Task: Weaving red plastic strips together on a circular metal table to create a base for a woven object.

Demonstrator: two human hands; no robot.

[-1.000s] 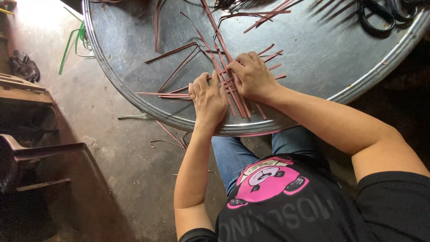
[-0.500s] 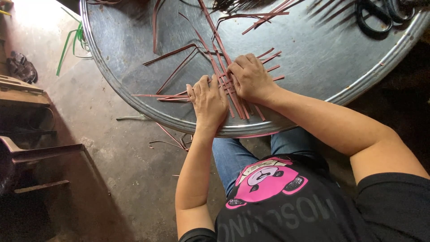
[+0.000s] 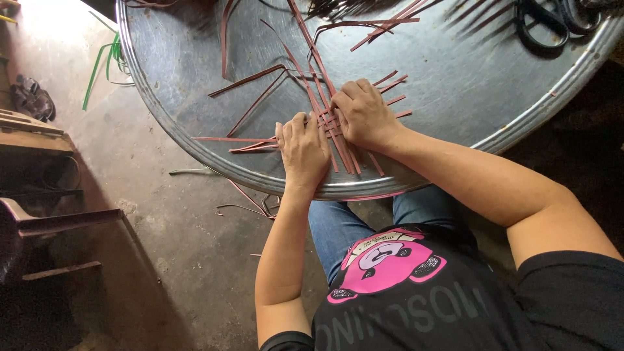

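Several thin reddish-brown strips [image 3: 312, 84] lie crossed in a loose weave on a round grey metal tray [image 3: 455, 84]. My left hand [image 3: 301, 151] lies flat, palm down, on the strips that run out to the left. My right hand [image 3: 364, 116] presses down on the crossing at the middle, fingers curled over the long strips. The part of the weave under both palms is hidden. Short strip ends fan out to the right of my right hand.
More loose strips [image 3: 390, 19] lie at the tray's far side, beside black scissors [image 3: 543, 23]. Green strips [image 3: 107, 62] and a few fallen brown ones [image 3: 250, 201] lie on the concrete floor. Worn wooden furniture [image 3: 39, 221] stands at the left.
Both hands stay pressed on the weave; the fingers have shifted slightly. The view has drifted a little.
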